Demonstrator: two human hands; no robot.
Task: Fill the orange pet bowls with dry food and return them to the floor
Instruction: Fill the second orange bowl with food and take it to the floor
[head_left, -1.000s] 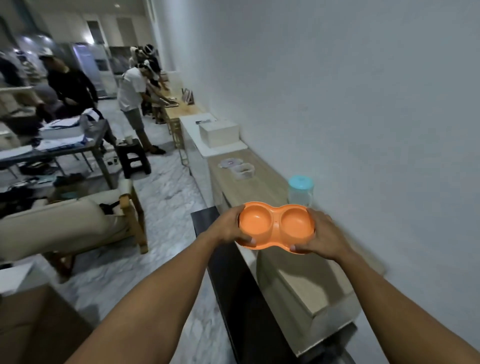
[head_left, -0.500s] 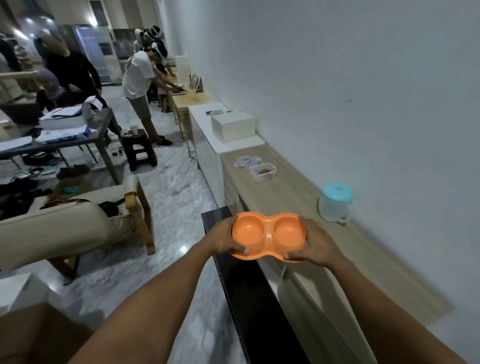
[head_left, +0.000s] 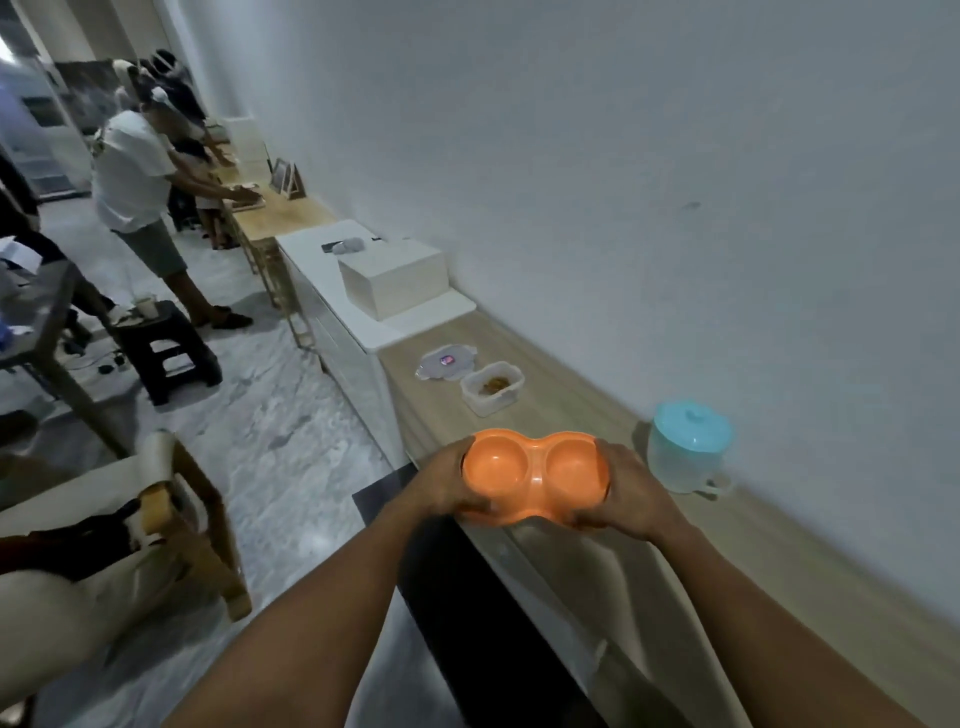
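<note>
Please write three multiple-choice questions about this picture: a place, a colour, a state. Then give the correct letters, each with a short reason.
1. Where does the loose lid of the clear food container lie? A) on the container B) on the wooden counter beside it C) on the floor
2. What colour is the top of the jug? A) red B) light blue C) black
3. What do the two hollows of the orange bowl hold? A) dry food B) water C) nothing
1 B: it lies flat on the wood, next to the open container.
2 B: it is light blue.
3 C: both show bare orange plastic; the left hand and right hand grip its ends.
</note>
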